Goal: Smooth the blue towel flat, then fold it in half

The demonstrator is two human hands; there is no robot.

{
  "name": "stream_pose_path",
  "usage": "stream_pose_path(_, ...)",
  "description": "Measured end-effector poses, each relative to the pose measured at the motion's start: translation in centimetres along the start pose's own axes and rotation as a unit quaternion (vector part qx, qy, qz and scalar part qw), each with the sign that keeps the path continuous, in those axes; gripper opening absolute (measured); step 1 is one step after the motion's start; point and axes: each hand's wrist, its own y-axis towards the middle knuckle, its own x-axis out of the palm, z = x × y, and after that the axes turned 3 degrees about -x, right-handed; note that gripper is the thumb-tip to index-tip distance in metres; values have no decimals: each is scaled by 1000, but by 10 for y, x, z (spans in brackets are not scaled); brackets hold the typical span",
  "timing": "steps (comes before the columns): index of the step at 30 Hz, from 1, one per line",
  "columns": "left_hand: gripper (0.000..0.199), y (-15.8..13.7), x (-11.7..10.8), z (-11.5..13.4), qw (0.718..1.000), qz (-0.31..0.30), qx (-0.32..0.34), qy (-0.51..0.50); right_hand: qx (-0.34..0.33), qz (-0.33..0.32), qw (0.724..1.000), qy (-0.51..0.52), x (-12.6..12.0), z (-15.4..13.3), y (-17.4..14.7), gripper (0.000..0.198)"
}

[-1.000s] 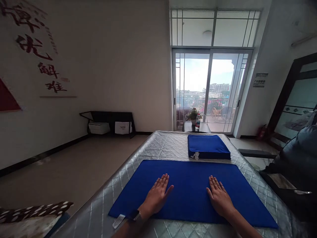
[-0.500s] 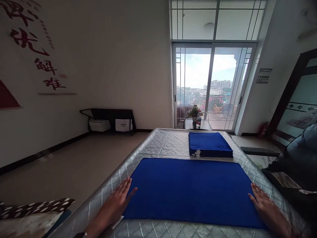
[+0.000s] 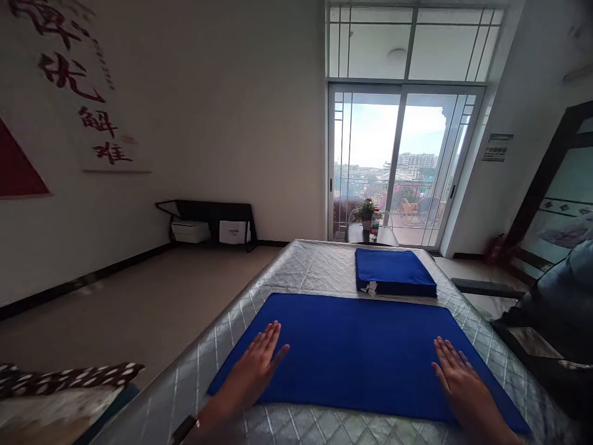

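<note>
A blue cloth (image 3: 356, 352) lies spread out flat on a silver quilted table cover (image 3: 319, 272). On its left part rests my left hand (image 3: 259, 361), palm down with the thumb held away from the fingers. My right hand (image 3: 461, 374) is flat over the right part of the cloth, also with its thumb apart. Neither hand grips anything. Beyond the cloth's far edge sits a stack of folded blue cloths (image 3: 393, 271), with white tags sticking out at its near left corner.
A small table with a potted plant (image 3: 365, 210) and a bottle (image 3: 375, 224) stands by the sliding glass door (image 3: 365, 148). Along the left wall is a black rack (image 3: 208, 213) with white boxes. A spotted cushion (image 3: 69, 377) is at lower left, dark chairs at right.
Both hands have moved inward from the cloth's side edges onto its surface. The cloth's near left and right corners now show. The view has shifted slightly.
</note>
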Motion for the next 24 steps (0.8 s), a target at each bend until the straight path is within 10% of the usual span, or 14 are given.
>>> stream_pose_path(5,69,-1,-1,117,983,-44,166,-72,-104,-76,987,96,-34,-121,13,65)
stream_pose_path(9,70,-4,6,164,966,-46,232,-104,-149,-122,972,131,-32,-174,22,63)
stream_pose_path(24,70,-13,21,155,977,-76,172,-104,-104,-173,970,135,-20,-170,17,69)
